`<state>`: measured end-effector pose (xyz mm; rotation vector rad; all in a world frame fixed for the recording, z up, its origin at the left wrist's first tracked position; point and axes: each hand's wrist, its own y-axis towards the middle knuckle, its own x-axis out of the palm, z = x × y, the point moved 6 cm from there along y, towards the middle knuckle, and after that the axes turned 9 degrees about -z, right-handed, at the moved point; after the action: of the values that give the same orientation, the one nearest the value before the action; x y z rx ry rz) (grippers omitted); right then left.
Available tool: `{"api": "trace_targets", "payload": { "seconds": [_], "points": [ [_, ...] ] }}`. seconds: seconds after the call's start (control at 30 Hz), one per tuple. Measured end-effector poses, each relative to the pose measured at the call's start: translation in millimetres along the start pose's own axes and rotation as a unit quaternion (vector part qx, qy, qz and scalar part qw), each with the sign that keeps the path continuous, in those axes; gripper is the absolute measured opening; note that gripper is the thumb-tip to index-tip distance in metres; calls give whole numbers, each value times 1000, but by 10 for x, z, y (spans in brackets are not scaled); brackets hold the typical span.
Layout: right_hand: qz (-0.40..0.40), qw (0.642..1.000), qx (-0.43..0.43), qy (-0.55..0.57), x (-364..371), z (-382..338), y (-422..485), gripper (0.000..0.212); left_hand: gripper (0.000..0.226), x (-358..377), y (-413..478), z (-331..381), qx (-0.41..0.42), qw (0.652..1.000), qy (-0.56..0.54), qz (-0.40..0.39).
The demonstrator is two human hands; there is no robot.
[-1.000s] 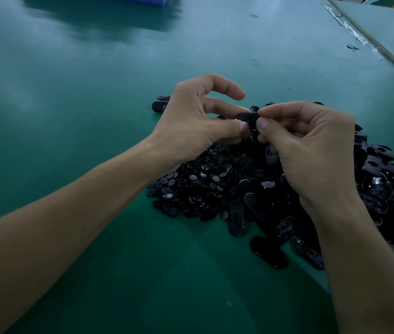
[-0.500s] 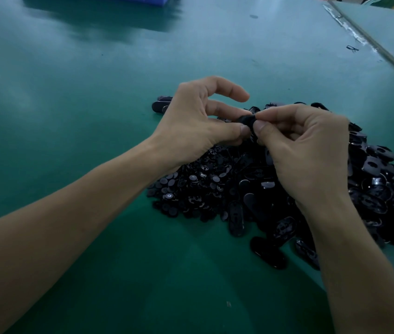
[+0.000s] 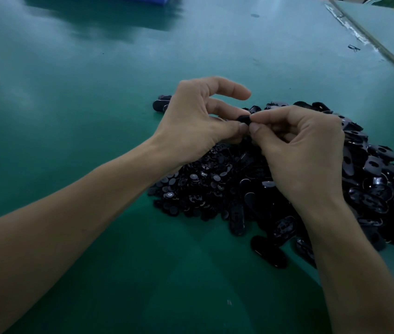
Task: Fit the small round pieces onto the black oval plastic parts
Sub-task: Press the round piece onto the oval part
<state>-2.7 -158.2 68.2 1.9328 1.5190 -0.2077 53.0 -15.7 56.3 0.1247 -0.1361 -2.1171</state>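
Both bare — left hand (image 3: 191, 126) and right hand (image 3: 304, 153), forearms (image 3: 70, 225) uncovered to the frame's edge, thumbnails (image 3: 242, 127) short.

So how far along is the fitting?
Done: unclear; a few ovals lie apart from the heap. In hand: left hand and right hand pinch one black piece. Left: heaps of round pieces and oval parts lie loose.
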Motion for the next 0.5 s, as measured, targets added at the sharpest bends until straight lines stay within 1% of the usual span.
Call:
{"api": "trace_targets", "payload": {
  "seconds": [0.13, 0.23, 0.37, 0.5],
  "points": [
    [-7, 998, 30, 60, 11, 80, 7, 15, 35, 3, -4, -36, -12, 999, -41, -8],
    [0, 994, 53, 99, 9, 129, 13, 10, 33, 17, -1, -70, -32, 996, -86, -12],
    [15, 994, 52, 92, 4, 137, 5, 11, 28, 38, 3, -108, -56, 991, -124, -12],
    [15, 998, 19, 56, -28, 74, 7, 16, 26, 45, -1, -111, -53, 994, -100, -8]
  ]
}}
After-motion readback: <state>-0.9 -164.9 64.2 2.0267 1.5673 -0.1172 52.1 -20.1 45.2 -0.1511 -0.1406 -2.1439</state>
